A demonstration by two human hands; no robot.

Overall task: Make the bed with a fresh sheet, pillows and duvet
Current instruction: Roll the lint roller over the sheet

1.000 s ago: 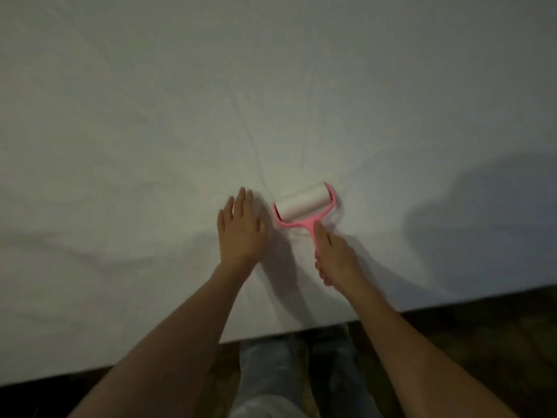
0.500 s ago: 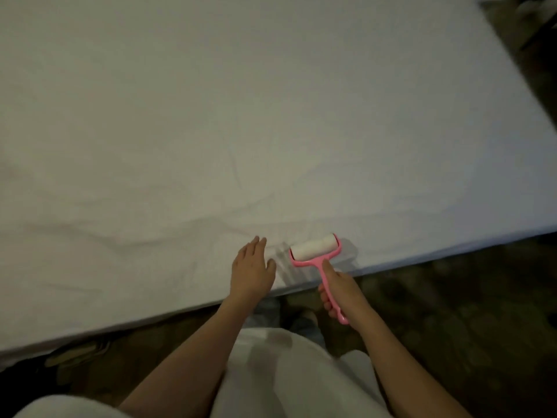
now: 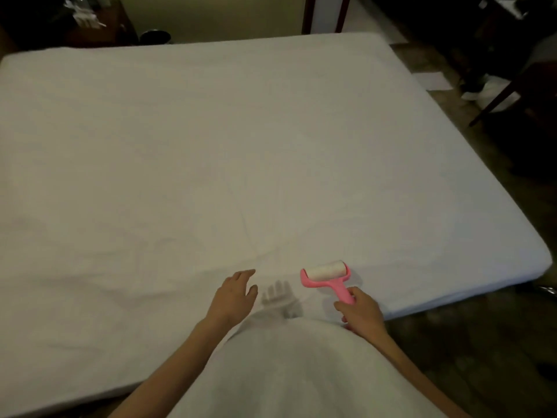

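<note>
Two hands work near the bed's near edge: the right hand grips a pink lint roller, the left hand hovers, fingers relaxed. White sheet stretches wide; dark furniture stands beyond the right edge.

Your arms are bare, wrist to past the elbow, no sleeves in view, no watch, rings or bands on either. Left hand and right hand show no gloves. You're wearing a plain white top, loose, soft folds, no print or logo, filling the near centre btwn both forearms.
</note>
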